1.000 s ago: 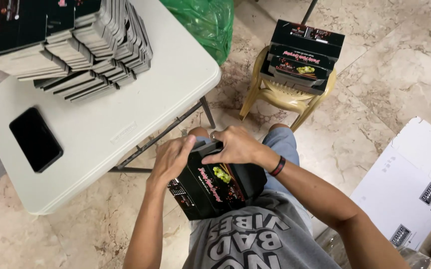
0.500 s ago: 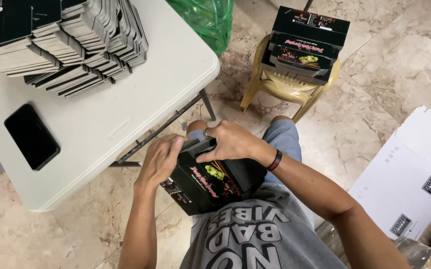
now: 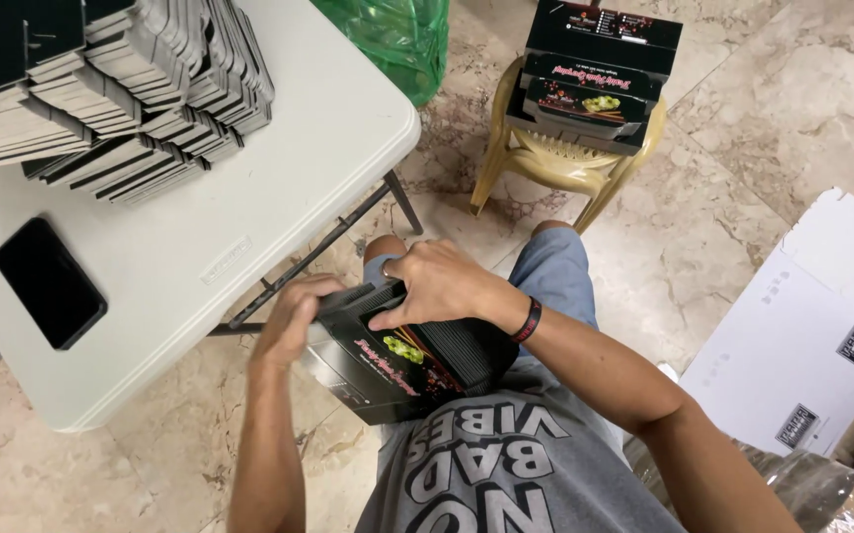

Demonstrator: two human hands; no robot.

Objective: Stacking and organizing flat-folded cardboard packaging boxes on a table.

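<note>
Head view, box: a black printed cardboard box (image 3: 402,365) rests on the person's lap, tilted with its open end toward the white surface; the lap props it from below, so both hands are free to work the upper end.
Head view, left hand: the left hand (image 3: 294,318) is curled round the box's far left corner, fingers closed on the edge, apparently bracing it against the push from the other side.
Head view, right hand: the right hand (image 3: 434,283) lies over the top, fingers spread and bent, pressing a flap at the open end; a dark wristband (image 3: 528,320) sits on its wrist.
Head view, flat stock: a fanned stack of flat, unfolded black-and-grey cardboard blanks (image 3: 121,89) lies on the white plastic folding surface (image 3: 279,188), near the left arm.
Head view, phone: a black smartphone (image 3: 49,282) lies face up on the surface, apart from the stack.
Head view, finished boxes: two assembled black boxes (image 3: 595,74) are stacked on a small tan plastic chair (image 3: 565,163) ahead of the knees, off the floor.
Head view, surroundings: a green plastic bag (image 3: 392,35) sits beyond the surface's corner; a flat white cardboard sheet (image 3: 807,336) lies on the marble floor at the person's right.
</note>
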